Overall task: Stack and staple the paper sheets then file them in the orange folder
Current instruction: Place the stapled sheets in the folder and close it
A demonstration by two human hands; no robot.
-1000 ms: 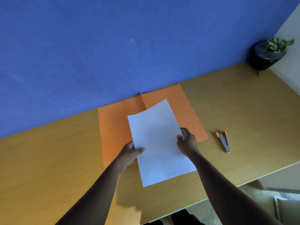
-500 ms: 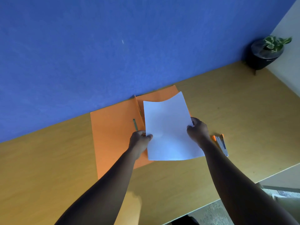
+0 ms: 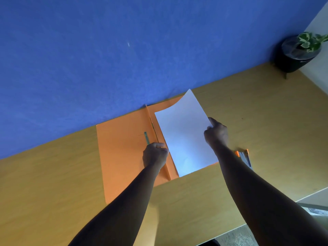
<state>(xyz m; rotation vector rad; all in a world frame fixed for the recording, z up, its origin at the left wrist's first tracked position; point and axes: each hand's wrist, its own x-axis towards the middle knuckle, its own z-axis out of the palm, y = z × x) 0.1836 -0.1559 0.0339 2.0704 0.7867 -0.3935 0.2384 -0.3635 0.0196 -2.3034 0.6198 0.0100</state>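
Blue wall behind a plain wooden desk, pretty dim lighting. An orange folder lies open flat on the desk, its far edge up against the wall, with a little green fastener strip showing on the left flap near the fold. The paper sheets are sitting over the right half of the folder, far corner curling up off the surface a bit, and the near edge lines up roughly with the folder's near edge. The person's right hand has the right edge of the sheets pinched between thumb and fingers. Their left hand is curled closed at the sheets' left edge, right by the fold, fingertips touching the paper, but I can't tell if it's really gripping it or just pressing there. A stapler with orange bits lies on the desk just right of the folder, partly hidden behind the right forearm. Potted plant off in the far right corner.
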